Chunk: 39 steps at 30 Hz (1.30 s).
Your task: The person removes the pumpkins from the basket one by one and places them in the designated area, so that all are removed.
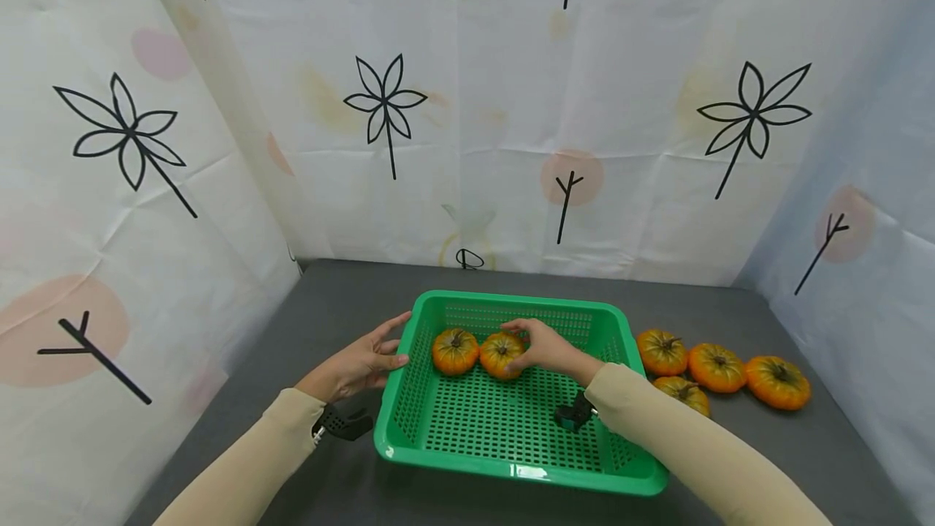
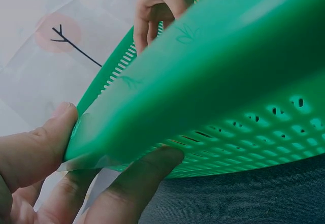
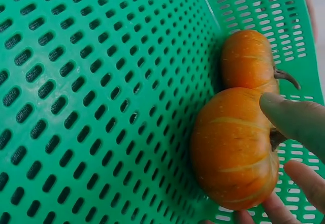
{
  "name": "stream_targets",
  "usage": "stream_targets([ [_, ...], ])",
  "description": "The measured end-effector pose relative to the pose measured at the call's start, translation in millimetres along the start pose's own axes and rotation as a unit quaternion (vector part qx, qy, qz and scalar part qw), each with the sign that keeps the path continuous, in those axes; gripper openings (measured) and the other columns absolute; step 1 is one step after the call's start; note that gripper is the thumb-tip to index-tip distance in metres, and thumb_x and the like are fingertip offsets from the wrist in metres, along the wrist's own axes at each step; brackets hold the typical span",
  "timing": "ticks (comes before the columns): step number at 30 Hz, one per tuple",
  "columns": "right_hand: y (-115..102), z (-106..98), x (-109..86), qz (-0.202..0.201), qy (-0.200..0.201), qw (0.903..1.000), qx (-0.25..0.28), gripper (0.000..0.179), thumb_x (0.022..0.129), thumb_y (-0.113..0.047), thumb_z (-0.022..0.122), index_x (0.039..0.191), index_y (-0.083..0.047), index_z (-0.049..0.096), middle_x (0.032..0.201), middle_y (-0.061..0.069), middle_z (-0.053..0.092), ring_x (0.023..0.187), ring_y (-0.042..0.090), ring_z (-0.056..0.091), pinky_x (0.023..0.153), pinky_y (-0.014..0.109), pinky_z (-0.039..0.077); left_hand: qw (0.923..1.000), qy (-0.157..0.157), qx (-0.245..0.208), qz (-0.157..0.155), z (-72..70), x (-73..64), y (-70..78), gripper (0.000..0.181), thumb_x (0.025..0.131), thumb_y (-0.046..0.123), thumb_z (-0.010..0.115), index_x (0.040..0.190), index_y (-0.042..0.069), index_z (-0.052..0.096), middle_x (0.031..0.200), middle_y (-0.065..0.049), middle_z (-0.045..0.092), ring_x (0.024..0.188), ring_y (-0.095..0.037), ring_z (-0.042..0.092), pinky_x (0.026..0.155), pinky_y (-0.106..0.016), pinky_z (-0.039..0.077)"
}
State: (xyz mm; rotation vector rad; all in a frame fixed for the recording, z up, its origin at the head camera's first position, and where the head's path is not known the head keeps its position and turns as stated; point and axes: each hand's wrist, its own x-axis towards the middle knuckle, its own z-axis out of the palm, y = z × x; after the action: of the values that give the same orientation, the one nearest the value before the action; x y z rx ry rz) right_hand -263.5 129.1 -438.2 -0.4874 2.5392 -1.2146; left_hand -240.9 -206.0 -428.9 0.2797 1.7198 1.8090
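Two small orange pumpkins sit side by side near the back left of a green perforated plastic basket (image 1: 511, 473). My right hand (image 1: 548, 347) reaches into the basket and holds the right-hand pumpkin (image 1: 500, 357), fingers and thumb spread around it. Seen from the right wrist, the thumb (image 3: 292, 117) lies at this pumpkin's upper side (image 3: 233, 148), and other fingertips show along its lower edge. The other pumpkin (image 1: 454, 351) stands beside it, with a curved stem. My left hand (image 1: 358, 364) grips the basket's left rim (image 2: 96, 132), thumb over it and fingers underneath.
Several more pumpkins (image 1: 718, 368) lie on the dark grey table (image 1: 351, 291), right of the basket and partly behind my right forearm. Printed white cloth walls (image 1: 497, 104) close off the table's back and sides.
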Motion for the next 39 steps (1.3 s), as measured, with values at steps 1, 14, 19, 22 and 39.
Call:
stream_targets([
  [1,0.1,1.7,0.8,0.002,0.004,1.0000,-0.006,0.069,0.074,-0.009,0.084,0.136,-0.006,0.054,0.135,0.018,0.049,0.123,0.038,0.047,0.096,0.051,0.049,1.0000,0.001,-0.001,0.000,0.0,0.0,0.2,0.090,0.095,0.005,0.060,0.157,0.028,0.000,0.155,-0.026,0.024,0.113,-0.031,0.063,0.087,-0.048,0.057],
  [14,-8.3,13.8,0.8,0.030,0.021,0.9980,-0.052,0.068,0.067,-0.008,0.088,0.130,-0.012,0.061,0.117,0.016,0.047,0.100,0.026,0.049,0.084,0.045,0.052,1.0000,0.000,0.004,-0.001,0.7,-0.8,1.0,0.090,0.095,0.005,0.060,0.157,0.026,-0.002,0.155,-0.027,0.024,0.112,-0.031,0.063,0.088,-0.049,0.056],
  [19,-8.0,15.0,2.2,0.030,0.024,0.9976,-0.058,0.068,0.067,-0.008,0.089,0.129,-0.011,0.061,0.115,0.015,0.047,0.098,0.026,0.049,0.082,0.044,0.053,1.0000,0.000,0.007,-0.001,0.4,-0.8,1.1,0.090,0.095,0.005,0.060,0.157,0.027,-0.002,0.155,-0.026,0.025,0.113,-0.031,0.062,0.089,-0.049,0.056],
  [22,-7.2,14.9,2.0,0.029,0.022,0.9973,-0.065,0.067,0.067,-0.011,0.089,0.128,-0.012,0.062,0.117,0.016,0.047,0.100,0.027,0.050,0.081,0.044,0.053,1.0000,0.001,0.009,0.000,0.1,-0.8,0.4,0.090,0.095,0.005,0.060,0.157,0.027,-0.001,0.155,-0.026,0.024,0.114,-0.030,0.062,0.089,-0.049,0.056],
  [39,-16.9,-19.2,-12.0,0.023,0.004,0.9997,0.002,0.066,0.072,-0.015,0.086,0.132,-0.010,0.057,0.134,0.016,0.050,0.105,0.026,0.058,0.081,0.040,0.055,0.9997,-0.018,-0.009,0.012,0.8,-2.2,0.5,0.089,0.096,0.003,0.058,0.157,0.025,-0.003,0.154,-0.027,0.026,0.115,-0.034,0.062,0.089,-0.050,0.055],
])
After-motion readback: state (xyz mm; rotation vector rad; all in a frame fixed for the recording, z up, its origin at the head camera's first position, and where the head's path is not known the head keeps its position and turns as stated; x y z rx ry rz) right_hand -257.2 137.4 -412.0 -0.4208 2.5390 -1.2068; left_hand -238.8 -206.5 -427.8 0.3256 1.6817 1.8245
